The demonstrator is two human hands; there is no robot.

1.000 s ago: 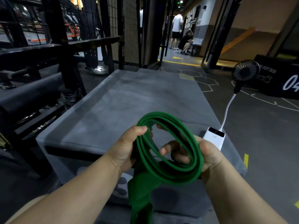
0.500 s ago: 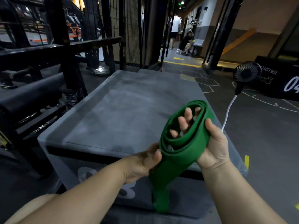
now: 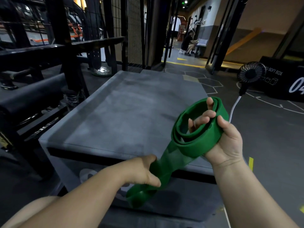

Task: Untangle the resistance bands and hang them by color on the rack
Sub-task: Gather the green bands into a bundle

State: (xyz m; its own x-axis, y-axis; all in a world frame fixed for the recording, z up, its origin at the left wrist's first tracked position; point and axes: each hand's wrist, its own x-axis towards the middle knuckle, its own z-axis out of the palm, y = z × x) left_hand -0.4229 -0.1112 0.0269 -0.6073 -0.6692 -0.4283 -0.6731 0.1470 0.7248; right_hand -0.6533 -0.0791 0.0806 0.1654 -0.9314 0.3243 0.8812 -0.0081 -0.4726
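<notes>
Gym floor, dim light. Grey padded box point(image 3: 125, 116) stands directly ahead, with a black rack point(image 3: 65, 46) beside it at left. Small fan point(image 3: 251, 72) stands on the floor at right, its white cable point(image 3: 234, 106) running down behind the right hand point(image 3: 225, 140). Green band point(image 3: 194, 145) is held in the air over the box's near right corner. Right hand: fingers passed through the band's coil, thumb pressed on the outside, gripping several wraps. Left hand point(image 3: 141, 170), lower and nearer, is closed round the band's flat tail, which runs stretched from coil to fist. A loose loop hangs below the fist. Seated person point(image 3: 187, 44) in the far corridor.
</notes>
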